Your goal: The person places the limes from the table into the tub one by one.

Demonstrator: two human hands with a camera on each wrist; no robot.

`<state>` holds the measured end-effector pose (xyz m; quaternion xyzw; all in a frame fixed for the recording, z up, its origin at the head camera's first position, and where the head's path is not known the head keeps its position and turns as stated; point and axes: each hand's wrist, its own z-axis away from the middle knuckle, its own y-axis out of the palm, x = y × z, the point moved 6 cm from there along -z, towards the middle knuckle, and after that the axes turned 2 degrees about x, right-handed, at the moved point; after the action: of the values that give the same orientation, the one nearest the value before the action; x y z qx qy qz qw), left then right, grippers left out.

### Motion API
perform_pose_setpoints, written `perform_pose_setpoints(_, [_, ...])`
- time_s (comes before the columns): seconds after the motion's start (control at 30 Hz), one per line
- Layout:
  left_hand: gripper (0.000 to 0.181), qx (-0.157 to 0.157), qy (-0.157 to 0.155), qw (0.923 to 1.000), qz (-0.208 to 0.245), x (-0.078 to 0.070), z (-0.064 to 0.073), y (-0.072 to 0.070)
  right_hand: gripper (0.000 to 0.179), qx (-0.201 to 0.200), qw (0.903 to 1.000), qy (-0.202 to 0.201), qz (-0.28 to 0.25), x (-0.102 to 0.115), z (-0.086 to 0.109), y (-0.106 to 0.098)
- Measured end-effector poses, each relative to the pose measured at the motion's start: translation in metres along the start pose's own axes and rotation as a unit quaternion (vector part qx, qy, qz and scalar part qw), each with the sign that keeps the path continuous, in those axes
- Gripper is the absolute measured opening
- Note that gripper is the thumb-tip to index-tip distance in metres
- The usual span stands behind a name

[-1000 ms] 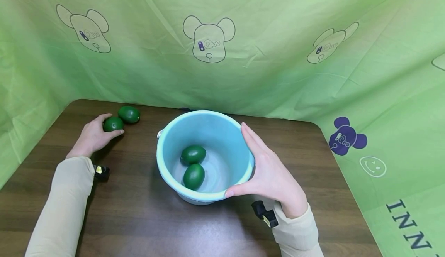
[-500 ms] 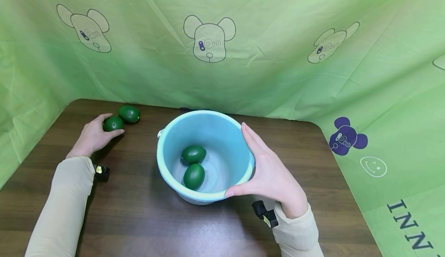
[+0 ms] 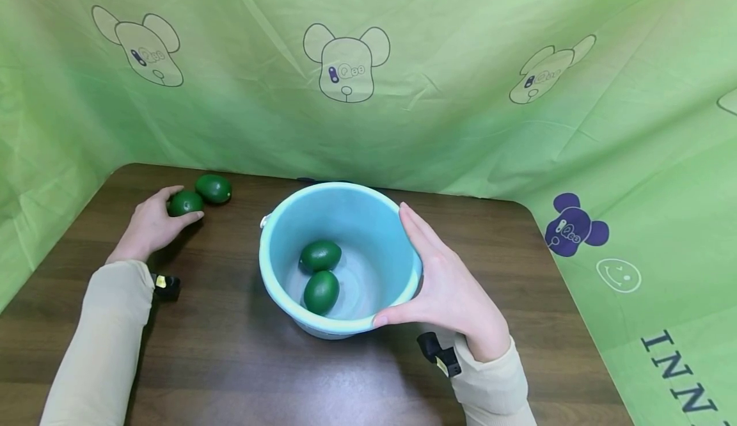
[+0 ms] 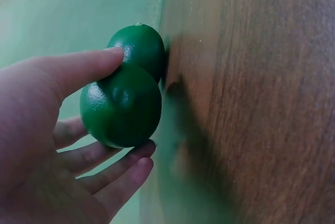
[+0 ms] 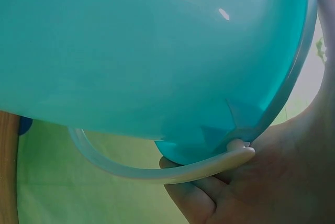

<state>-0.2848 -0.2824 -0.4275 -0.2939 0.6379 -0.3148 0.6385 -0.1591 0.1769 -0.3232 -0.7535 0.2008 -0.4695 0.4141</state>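
At the back left of the table my left hand [image 3: 152,224] holds a green lime [image 3: 186,203] between thumb and fingers. A second lime [image 3: 213,189] lies just behind it. In the left wrist view the thumb is over the held lime [image 4: 121,111], with the fingers beneath; the other lime [image 4: 140,51] shows past it. My right hand [image 3: 449,285] grips the right side of a light blue bucket [image 3: 377,228], thumb on the near rim. Two more limes [image 3: 320,256] lie inside on its bottom. The right wrist view shows the bucket wall [image 5: 131,51] and fingers under the rim.
The bucket's pale handle [image 5: 157,174] hangs below the rim in the right wrist view. A brown wooden table [image 3: 219,362] carries everything. Green printed cloth [image 3: 432,144] rises behind the table and along both sides. Each wrist wears a small black camera [image 3: 440,354].
My left hand and the lime in it have shifted very slightly left and away. The right hand and the bucket stay where they were.
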Motion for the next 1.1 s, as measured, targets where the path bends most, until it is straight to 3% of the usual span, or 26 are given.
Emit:
perform_pose_setpoints(0.43, [0.083,-0.029,0.012,0.9994,0.016,-0.002,0.004,-0.002,0.145,-0.001,1.0000,-0.002,0.006,0.000,0.000,0.000])
perform_pose_setpoints(1.1, [0.073,-0.098,0.040,0.9941,0.027,-0.009,0.013,-0.006,0.145,0.001,1.0000,0.000,0.003,0.000,0.000,0.000])
